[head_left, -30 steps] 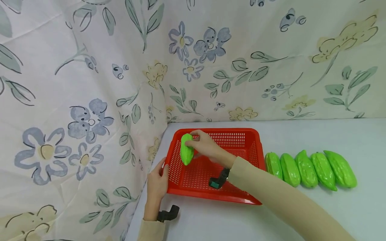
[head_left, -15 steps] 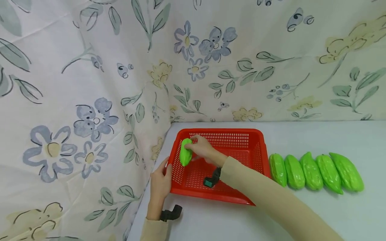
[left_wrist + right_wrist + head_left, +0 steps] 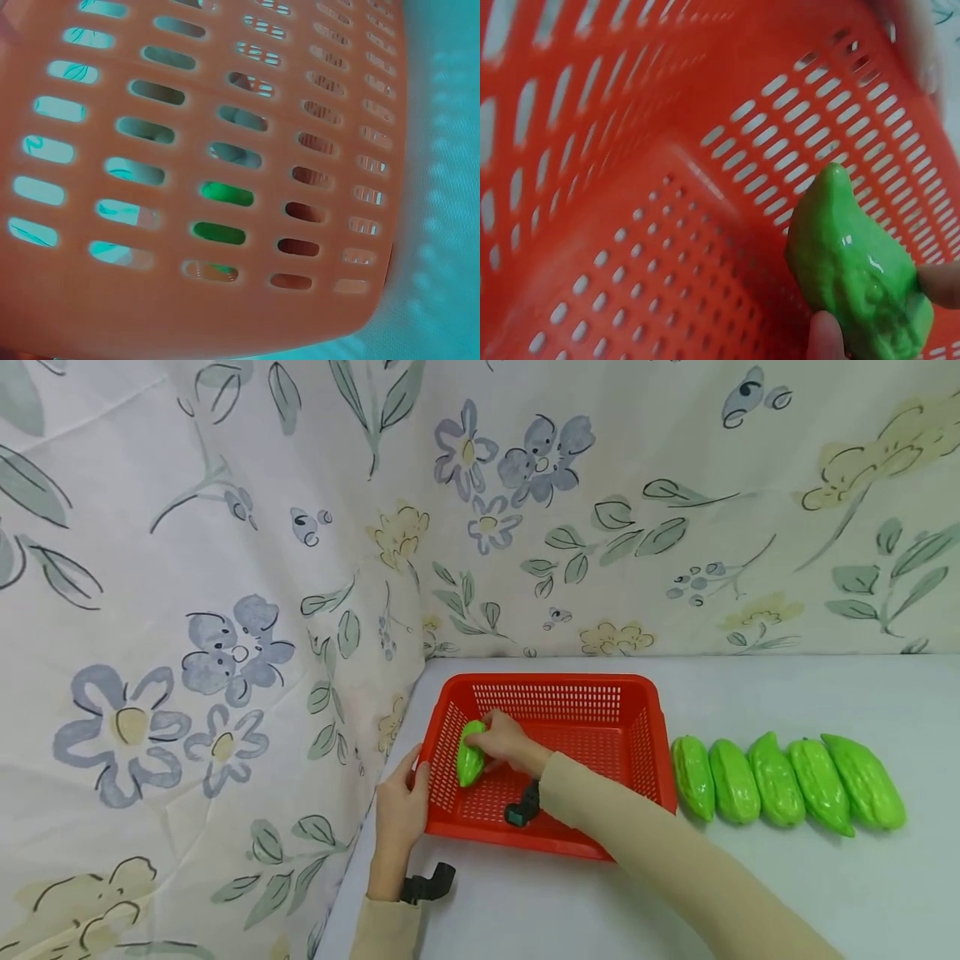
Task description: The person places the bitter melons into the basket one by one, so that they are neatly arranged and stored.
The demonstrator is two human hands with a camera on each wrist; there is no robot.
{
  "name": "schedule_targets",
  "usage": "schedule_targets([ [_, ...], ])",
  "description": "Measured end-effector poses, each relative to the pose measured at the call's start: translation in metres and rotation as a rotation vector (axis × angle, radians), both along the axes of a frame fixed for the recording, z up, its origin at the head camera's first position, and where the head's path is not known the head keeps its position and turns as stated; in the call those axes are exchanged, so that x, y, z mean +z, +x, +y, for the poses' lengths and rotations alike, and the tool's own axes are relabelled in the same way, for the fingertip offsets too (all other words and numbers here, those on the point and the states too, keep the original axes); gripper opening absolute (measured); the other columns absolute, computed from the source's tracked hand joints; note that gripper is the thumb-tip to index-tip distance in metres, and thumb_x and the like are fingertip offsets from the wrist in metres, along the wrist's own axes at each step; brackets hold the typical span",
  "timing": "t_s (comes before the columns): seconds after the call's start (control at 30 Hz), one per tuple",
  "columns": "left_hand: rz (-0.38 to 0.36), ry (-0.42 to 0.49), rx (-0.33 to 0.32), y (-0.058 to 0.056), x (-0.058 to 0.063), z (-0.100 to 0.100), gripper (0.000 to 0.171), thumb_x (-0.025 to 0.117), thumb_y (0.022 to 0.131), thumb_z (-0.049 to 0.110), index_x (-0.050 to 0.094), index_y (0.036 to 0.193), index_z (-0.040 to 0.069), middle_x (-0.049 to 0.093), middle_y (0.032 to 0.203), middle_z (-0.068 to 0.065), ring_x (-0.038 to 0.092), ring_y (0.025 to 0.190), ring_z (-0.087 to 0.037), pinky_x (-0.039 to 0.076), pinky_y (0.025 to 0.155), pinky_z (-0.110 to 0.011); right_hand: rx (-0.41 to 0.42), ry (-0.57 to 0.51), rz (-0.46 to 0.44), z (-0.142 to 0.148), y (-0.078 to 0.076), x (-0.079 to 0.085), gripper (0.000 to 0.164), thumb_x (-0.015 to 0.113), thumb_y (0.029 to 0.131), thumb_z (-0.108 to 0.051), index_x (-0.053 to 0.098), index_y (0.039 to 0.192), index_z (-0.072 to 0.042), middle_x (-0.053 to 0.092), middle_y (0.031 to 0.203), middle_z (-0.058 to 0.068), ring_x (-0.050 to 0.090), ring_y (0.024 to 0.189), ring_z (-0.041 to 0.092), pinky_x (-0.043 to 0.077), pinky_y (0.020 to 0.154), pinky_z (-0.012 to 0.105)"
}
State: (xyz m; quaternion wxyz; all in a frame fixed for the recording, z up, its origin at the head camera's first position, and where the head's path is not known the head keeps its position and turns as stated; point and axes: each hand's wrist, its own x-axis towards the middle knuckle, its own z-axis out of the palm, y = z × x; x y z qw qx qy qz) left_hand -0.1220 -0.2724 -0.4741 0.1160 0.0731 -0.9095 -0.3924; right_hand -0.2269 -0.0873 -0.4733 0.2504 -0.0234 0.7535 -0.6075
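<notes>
I see the right hand (image 3: 513, 745), its grip clamped on a green gourd (image 3: 471, 762) inside the red basket (image 3: 555, 680), near the left wall. The left hand (image 3: 401, 807) holds the basket's edge; five similar gourds (image 3: 777, 783) line the tabletop (image 3: 540, 906).

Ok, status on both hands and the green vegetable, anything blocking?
Right hand grips green vegetable inside red basket, near its left wall. Left hand holds basket's left rim. Nothing visibly in the way.

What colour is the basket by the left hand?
The basket is red; the head view shows it best.
</notes>
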Motion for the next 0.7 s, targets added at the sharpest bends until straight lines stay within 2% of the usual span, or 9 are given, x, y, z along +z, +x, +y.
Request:
schedule_targets([
  [0.27, -0.003, 0.004, -0.006, -0.0004, 0.0022, 0.0013, 0.045, 0.054, 0.108, 0.025, 0.057, 0.151, 0.013, 0.073, 0.089, -0.014, 0.061, 0.070, -0.019, 0.051, 0.061, -0.028, -0.021, 0.055, 0.028, -0.0038, 0.0002, -0.0035, 0.045, 0.073, 0.097, -0.017, 0.048, 0.128, 0.002, 0.062, 0.112, 0.021, 0.073, 0.079, 0.026, 0.064, 0.070, 0.044],
  [0.47, 0.016, 0.012, -0.003, -0.0009, 0.0029, 0.0017, 0.043, 0.056, 0.107, 0.024, 0.059, 0.149, 0.013, 0.073, 0.086, -0.013, 0.060, 0.069, -0.018, 0.050, 0.060, -0.027, -0.014, 0.066, 0.032, -0.0024, 0.0015, 0.0017, 0.045, 0.074, 0.096, -0.019, 0.049, 0.127, 0.002, 0.063, 0.111, 0.021, 0.073, 0.081, 0.026, 0.064, 0.071, 0.044],
  [0.7, -0.006, 0.026, 0.003, 0.0006, 0.0018, 0.0009, 0.044, 0.055, 0.108, 0.026, 0.058, 0.150, 0.016, 0.074, 0.090, -0.015, 0.061, 0.071, -0.019, 0.051, 0.061, -0.028, -0.009, 0.117, 0.051, 0.0002, 0.0020, 0.0040, 0.045, 0.076, 0.093, -0.021, 0.050, 0.122, 0.001, 0.061, 0.106, 0.018, 0.070, 0.079, 0.025, 0.064, 0.068, 0.041],
])
